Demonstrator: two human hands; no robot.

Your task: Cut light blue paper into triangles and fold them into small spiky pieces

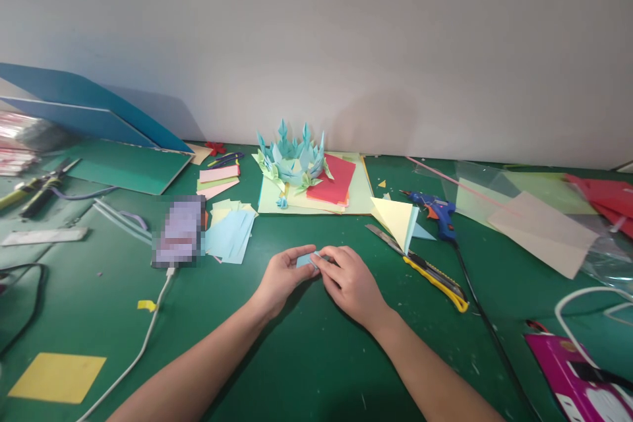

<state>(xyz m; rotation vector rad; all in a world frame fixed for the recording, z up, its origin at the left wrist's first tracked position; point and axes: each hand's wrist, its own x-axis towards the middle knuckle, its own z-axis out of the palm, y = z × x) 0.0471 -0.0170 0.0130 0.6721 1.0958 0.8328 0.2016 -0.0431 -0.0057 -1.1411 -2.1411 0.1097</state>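
Observation:
Between both hands, just above the green table, is a small piece of light blue paper (305, 260). My left hand (284, 277) pinches its left side between thumb and fingers. At its right edge, the fingertips of my right hand (349, 280) are closed on the paper, partly hiding it. Beyond the hands stands a ring of folded blue paper points with green paper leaves (294, 161). It rests on stacked coloured sheets, a red sheet (332, 179) among them. Loose blue paper slips (231, 237) lie left of my hands.
A yellow utility knife (438, 282) with its blade out lies right of my hands, near folded cream paper (395, 219). Behind it is a blue glue gun (435, 208) with a black cord. A phone (179, 232) on a white cable, pliers (42, 191) and a yellow card (58, 377) are leftward.

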